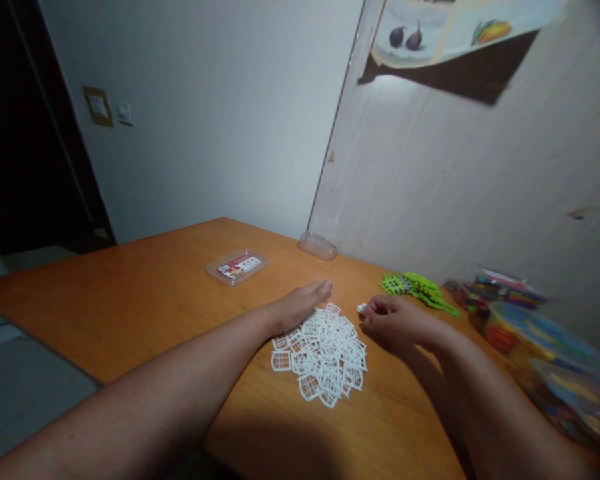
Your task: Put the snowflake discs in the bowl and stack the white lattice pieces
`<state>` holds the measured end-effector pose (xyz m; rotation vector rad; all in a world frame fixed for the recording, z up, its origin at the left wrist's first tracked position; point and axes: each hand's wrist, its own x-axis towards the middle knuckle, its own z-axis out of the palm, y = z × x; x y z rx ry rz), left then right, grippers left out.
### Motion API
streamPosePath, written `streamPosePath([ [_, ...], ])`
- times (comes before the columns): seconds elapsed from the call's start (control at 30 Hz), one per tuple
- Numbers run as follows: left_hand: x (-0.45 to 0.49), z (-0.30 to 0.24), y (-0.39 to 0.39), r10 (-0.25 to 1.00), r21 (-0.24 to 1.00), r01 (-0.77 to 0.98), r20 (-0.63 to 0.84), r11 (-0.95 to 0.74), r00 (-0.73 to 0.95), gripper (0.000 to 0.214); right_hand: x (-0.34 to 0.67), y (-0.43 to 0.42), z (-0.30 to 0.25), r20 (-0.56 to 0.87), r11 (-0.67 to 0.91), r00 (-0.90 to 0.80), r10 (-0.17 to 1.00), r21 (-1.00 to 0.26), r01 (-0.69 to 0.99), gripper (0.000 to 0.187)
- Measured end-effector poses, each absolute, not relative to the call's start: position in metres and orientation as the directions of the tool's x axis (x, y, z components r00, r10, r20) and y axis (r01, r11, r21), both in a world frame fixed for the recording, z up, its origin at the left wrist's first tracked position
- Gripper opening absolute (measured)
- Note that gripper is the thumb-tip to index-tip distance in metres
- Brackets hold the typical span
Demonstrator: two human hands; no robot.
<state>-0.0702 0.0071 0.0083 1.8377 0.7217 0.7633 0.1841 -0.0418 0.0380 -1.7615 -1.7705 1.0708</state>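
Observation:
A flat pile of white lattice pieces lies on the orange wooden table in front of me. My left hand rests flat on the table at the pile's far left edge, fingers stretched out together. My right hand is at the pile's right edge with its fingers curled in a pinch on a small white piece. A smaller heap of green lattice pieces lies just beyond my right hand.
A clear plastic lid with a red and white label lies further back on the table, and a clear plastic tub stands by the wall. A bag of mixed coloured pieces fills the right side. The table's front left edge drops to the floor.

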Motion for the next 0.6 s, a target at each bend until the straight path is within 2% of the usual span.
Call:
streamPosePath([
  [0.07,-0.070,0.007,0.008,0.756,0.930,0.137,0.186,-0.342,0.627,0.076,0.182,-0.050,0.046,-0.308,-0.078,-0.260,0.915,-0.767,0.637,0.025],
  [0.17,-0.069,0.006,0.009,0.755,0.932,0.136,0.181,-0.337,0.630,0.076,0.180,-0.057,0.052,-0.366,-0.041,-0.365,0.856,-0.752,0.658,0.031],
  [0.37,-0.070,0.006,0.008,0.761,0.940,0.121,0.178,-0.319,0.624,0.077,0.172,-0.058,0.050,-0.375,0.049,-0.423,0.825,-0.698,0.714,0.038],
  [0.47,-0.071,0.008,0.006,0.761,0.941,0.128,0.167,-0.312,0.627,0.077,0.167,-0.056,0.046,-0.340,0.091,-0.415,0.844,-0.671,0.736,0.034],
  [0.6,-0.071,0.013,0.003,0.763,0.937,0.148,0.160,-0.318,0.626,0.079,0.164,-0.055,0.044,-0.291,0.108,-0.430,0.854,-0.710,0.696,0.023],
])
